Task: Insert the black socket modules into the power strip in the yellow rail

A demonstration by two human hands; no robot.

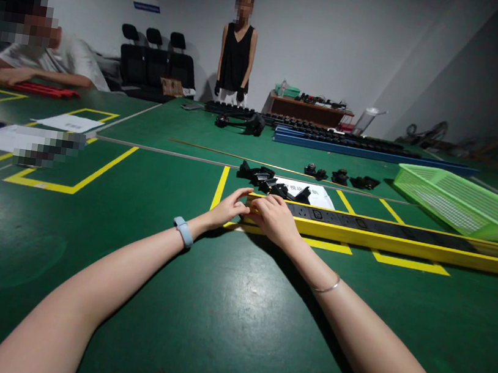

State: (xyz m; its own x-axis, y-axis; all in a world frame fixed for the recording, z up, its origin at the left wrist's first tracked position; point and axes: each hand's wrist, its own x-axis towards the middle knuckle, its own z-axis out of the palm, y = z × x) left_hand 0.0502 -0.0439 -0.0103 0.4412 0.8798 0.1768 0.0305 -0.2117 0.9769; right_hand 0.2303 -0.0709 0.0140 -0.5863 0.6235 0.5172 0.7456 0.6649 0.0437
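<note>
Left hand (229,209) and right hand (276,220) meet, fingers bent, at yellow rail (407,246) end. Whether either grips: cannot tell.

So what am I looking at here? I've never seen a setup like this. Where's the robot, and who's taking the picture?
There's no robot in this one: the two bare hands belong to a person wearing a camera on their head. It looks forward and down, so you see roughly what they see.

The left hand and right hand meet at the left end of a long yellow bar with a black strip set along it. Their fingers are on that end, though I can't tell how firmly.

Around it on the green table are small black parts, a paper sheet and a light green basket. Two other people are in the background.
</note>
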